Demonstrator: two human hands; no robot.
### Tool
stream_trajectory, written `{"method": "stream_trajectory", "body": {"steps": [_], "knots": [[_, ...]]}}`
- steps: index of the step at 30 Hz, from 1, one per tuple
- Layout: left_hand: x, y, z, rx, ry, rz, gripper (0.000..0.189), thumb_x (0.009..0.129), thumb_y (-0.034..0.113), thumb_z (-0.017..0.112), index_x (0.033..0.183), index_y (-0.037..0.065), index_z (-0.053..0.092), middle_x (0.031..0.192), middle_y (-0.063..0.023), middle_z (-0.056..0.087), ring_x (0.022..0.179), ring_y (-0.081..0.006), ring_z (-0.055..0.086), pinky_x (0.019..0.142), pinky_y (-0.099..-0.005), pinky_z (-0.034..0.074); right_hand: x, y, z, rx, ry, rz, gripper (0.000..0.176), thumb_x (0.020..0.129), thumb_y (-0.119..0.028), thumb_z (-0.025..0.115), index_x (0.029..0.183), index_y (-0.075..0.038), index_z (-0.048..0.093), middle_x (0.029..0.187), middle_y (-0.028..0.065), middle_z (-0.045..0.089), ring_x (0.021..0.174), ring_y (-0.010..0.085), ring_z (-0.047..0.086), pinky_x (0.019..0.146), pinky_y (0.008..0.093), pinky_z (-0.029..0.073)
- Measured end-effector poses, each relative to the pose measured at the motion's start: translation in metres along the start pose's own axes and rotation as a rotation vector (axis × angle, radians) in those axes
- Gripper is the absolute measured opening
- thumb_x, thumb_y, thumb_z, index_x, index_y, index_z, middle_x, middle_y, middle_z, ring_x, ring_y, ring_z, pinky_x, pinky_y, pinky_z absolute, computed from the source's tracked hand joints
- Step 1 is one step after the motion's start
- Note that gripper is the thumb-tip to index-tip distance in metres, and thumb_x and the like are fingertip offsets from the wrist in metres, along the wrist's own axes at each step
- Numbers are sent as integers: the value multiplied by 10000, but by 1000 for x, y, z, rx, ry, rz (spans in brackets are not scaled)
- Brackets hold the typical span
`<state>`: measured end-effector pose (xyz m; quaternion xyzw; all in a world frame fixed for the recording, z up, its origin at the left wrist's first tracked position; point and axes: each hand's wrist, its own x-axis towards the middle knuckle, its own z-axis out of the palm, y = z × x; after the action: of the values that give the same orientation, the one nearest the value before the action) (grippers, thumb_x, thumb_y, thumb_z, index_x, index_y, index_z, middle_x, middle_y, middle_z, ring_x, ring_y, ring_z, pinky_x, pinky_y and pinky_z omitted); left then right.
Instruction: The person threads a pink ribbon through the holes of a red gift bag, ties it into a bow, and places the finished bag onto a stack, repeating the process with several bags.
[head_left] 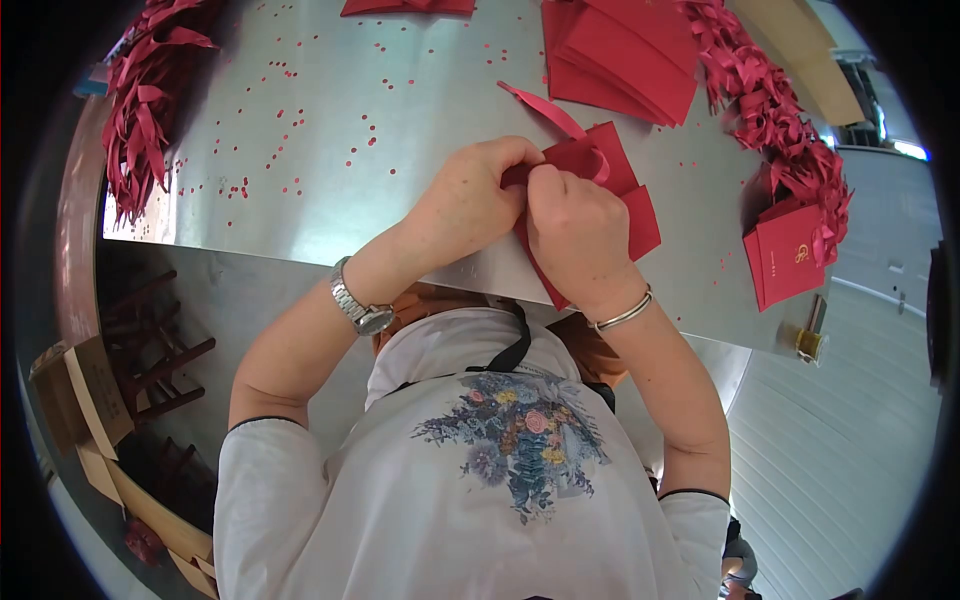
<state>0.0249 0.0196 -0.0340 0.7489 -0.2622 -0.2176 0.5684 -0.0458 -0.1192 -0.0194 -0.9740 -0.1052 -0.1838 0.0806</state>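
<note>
Left grip and right grip meet over the surface, pinching the packet beneath them, apparently to steady it; the ribbon trails just beyond, and stacked packets lie farther out, probably for easy reach.

The card piece at the surface's near edge is deep red, its ribbon a pinker, glossy red. Plain red cards lie by the far edge; crimson ribbon bunches line the left edge and right edge. Near the right corner, red bags bear a gold emblem. Red dots speckle the silver-grey surface. The white shirt has dark sleeve trim and a blue, purple, pink and yellow floral print; watch and bracelet are silvery.
</note>
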Motion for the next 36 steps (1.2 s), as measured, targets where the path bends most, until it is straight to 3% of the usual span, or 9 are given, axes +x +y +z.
{"method": "stream_trajectory", "body": {"steps": [3, 5, 8, 11, 15, 21, 23, 27, 36], "knots": [[0, 3, 0, -29, 5, 5, 209, 816, 3, 575, 1016, -18, 633, 954, -198, 680, 873, -353, 653, 775, -387, 515, 4, 0, -4, -70, -36, -79, 120, 756, -59, 614, 830, -48, 520, 626, 84, 575, 557, 240, 623, 494, 352, 506], [-1, 1, 1, -36, 17, 26, 217, 817, 5, 568, 1022, -15, 636, 958, -201, 680, 887, -351, 653, 786, -383, 512, 8, 1, -6, 91, -100, 111, 141, 785, -54, 589, 895, -43, 502, 643, 95, 591, 565, 249, 632, 494, 363, 502], [-1, -4, 2, -20, 20, 40, 228, 819, 11, 563, 1032, -11, 641, 958, -199, 681, 900, -349, 654, 793, -379, 510, 9, 9, -2, 212, -68, 101, 171, 798, -54, 577, 938, -41, 480, 668, 111, 610, 588, 267, 646, 496, 374, 502], [-1, -1, -1, 7, -17, -32, 237, 819, 21, 569, 1042, -9, 642, 970, -200, 683, 907, -348, 656, 792, -372, 512, 9, 2, -5, 76, -135, -11, 145, 815, -44, 561, 928, -35, 473, 691, 132, 629, 610, 302, 651, 509, 404, 506], [-2, -1, -4, -49, -25, -5, 230, 821, 31, 580, 1039, -8, 639, 952, -191, 686, 894, -331, 659, 788, -368, 513, 12, 3, -7, 151, -137, 85, 160, 830, -52, 579, 947, -34, 471, 693, 139, 626, 611, 338, 640, 526, 432, 507], [-7, -3, -3, -135, -76, 22, 236, 841, 36, 584, 1066, -5, 643, 963, -141, 695, 889, -226, 662, 814, -339, 510, 9, 8, -23, 340, -204, 207, 199, 868, -127, 628, 976, -37, 487, 741, 159, 643, 681, 363, 648, 588, 461, 518], [-8, 4, -9, -286, -152, -103, 239, 914, -4, 526, 1134, -26, 619, 1032, -43, 666, 961, -91, 590, 867, -259, 478, -1, 4, -22, 343, -166, 215, 219, 864, -151, 646, 979, -33, 502, 801, 179, 654, 739, 365, 653, 621, 473, 520], [-6, 10, -14, -311, -197, -194, 222, 948, 39, 499, 1114, -22, 633, 1029, -41, 667, 980, -103, 588, 897, -260, 473, -10, -2, -35, 634, -210, 403, 293, 831, -117, 683, 1071, -25, 542, 826, 146, 650, 721, 301, 652, 641, 411, 509], [6, 28, -14, -234, -256, -302, 205, 933, 118, 542, 1050, 20, 678, 871, -36, 654, 767, -100, 621, 637, -267, 553, -14, 10, -37, 751, -155, 509, 204, 817, -52, 691, 976, -10, 570, 827, 148, 684, 762, 281, 690, 678, 369, 536]]}}
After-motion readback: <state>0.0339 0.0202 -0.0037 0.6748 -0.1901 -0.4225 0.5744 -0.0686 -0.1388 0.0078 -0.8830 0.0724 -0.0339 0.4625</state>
